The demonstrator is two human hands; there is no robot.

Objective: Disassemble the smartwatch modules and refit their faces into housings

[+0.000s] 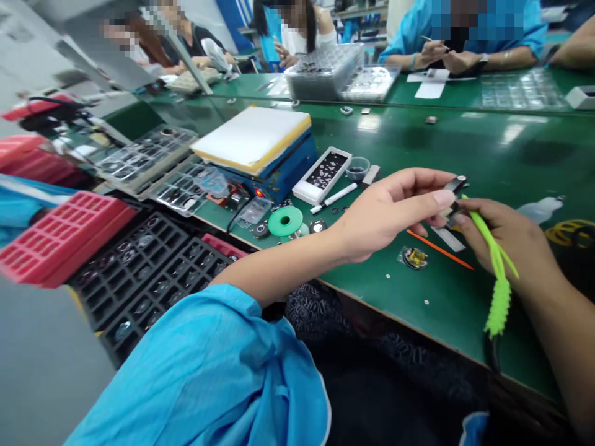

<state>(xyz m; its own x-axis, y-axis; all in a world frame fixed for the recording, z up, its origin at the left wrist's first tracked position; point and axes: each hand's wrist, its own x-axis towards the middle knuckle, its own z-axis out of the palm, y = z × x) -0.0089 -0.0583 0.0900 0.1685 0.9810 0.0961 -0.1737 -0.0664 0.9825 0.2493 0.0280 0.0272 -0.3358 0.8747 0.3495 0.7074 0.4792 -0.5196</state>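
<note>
My left hand [390, 214] reaches across the green bench with its thumb and fingers pinched on a small dark piece [452, 186]. A tiny pale ring shows at the upper end of that piece. Close against it, my right hand [511, 238] has its fingers bent around a slender bright green tool [486, 235] with a forked middle and bumpy tail; its tip is hidden between the hands. Below them an orange stick [441, 249] lies beside a round watch-like part with yellow inside [415, 258]. Two tiny rings [426, 302] rest nearer the bench edge.
Left of my hands are a green spool [285, 221], a white pen [334, 198], a white tray of small parts [325, 173] and a blue box with a white pad [255, 139]. Black compartment trays [162, 279] and red trays [65, 238] stand at far left. Co-workers sit opposite.
</note>
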